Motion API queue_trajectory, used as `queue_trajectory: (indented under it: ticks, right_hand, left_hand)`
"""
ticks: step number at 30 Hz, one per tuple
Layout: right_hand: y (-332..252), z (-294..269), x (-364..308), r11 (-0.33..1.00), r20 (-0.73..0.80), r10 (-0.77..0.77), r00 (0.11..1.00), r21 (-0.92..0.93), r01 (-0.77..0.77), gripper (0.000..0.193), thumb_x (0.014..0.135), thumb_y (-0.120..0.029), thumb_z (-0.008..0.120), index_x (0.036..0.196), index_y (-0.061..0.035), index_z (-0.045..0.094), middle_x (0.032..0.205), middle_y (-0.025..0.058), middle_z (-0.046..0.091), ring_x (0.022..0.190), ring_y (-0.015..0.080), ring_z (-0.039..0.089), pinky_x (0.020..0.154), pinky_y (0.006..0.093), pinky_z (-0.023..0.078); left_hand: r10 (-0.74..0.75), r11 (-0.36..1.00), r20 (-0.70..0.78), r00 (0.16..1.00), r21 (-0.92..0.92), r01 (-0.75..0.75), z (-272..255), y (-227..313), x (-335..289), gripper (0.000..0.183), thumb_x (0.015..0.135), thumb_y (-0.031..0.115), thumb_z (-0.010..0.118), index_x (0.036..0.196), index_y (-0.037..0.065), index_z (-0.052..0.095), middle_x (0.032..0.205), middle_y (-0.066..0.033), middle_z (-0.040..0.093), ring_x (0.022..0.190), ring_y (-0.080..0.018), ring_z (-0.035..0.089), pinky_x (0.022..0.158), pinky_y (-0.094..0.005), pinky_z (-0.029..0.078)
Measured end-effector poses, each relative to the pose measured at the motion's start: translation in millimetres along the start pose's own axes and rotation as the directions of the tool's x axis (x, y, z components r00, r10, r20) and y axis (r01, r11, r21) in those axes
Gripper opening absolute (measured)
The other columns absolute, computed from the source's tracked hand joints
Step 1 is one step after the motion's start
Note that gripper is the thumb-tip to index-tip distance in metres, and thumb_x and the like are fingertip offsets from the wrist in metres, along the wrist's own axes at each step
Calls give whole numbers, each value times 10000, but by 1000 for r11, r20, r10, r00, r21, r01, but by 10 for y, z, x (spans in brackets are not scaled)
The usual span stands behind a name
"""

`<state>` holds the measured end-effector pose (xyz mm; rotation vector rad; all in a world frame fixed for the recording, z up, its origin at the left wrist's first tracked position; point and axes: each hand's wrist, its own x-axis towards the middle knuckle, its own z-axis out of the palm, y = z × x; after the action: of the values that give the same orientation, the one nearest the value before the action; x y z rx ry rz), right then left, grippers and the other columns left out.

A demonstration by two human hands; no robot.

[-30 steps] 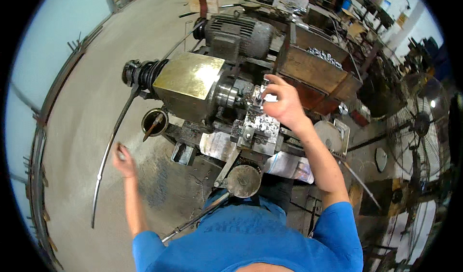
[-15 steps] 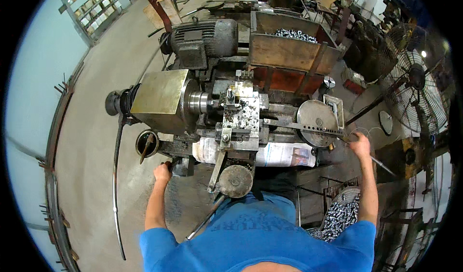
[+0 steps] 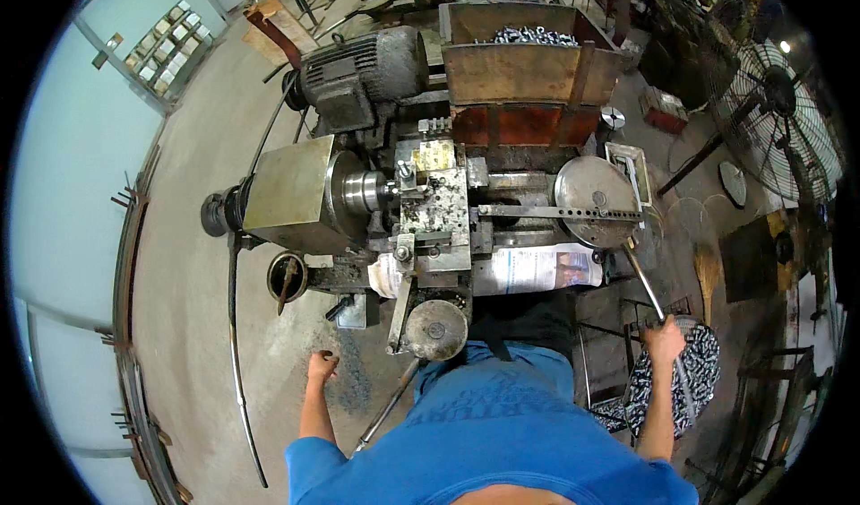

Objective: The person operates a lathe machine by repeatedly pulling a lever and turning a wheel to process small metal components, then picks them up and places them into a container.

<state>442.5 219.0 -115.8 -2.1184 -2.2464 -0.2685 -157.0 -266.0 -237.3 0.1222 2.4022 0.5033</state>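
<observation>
My right hand (image 3: 664, 341) is wrapped round a long metal lever (image 3: 644, 280) at the right of a lathe. The lever's upper end meets a perforated flat bar (image 3: 555, 212) running to the tool slide (image 3: 436, 205). Out over the floor at the left, my left hand (image 3: 322, 364) has its fingers curled together; what they hold, if anything, I cannot make out. Nearest to it is a small metal box (image 3: 353, 311) under the machine. The lathe's spindle chuck (image 3: 363, 191) faces the slide, and a round weight-like disc (image 3: 436, 329) sits just before my body.
A wooden crate (image 3: 511, 76) of small metal parts stands behind the lathe. More parts fill a basket (image 3: 700, 362) beneath my right arm. A motor (image 3: 363, 68), a dark pot with a brush (image 3: 287, 276), a caged fan (image 3: 778, 102) and a broom (image 3: 707, 267) surround the machine.
My right hand has swung the lever down and towards me. My left hand has drawn back from the small metal box towards my body. The view has shifted slightly.
</observation>
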Motion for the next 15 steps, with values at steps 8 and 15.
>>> queue_trajectory:
  ticks: [8,15]
  right_hand:
    - [-379,-347,-463,960,110,103,989,249,-128,348,545,-215,564,821,-6,537,684,248,593,655,432,580,616,503,457]
    - [-346,-307,-284,975,208,121,971,157,-155,419,562,-300,573,880,-29,557,759,238,603,696,421,582,631,494,457]
  left_hand:
    - [140,985,-53,989,-97,-145,-162,459,261,367,744,111,627,1056,-70,562,719,-196,637,453,-208,597,477,-315,483]
    - [271,950,-155,950,200,-238,-231,738,422,475,735,253,652,1137,20,551,939,-190,638,818,-299,631,719,-379,495]
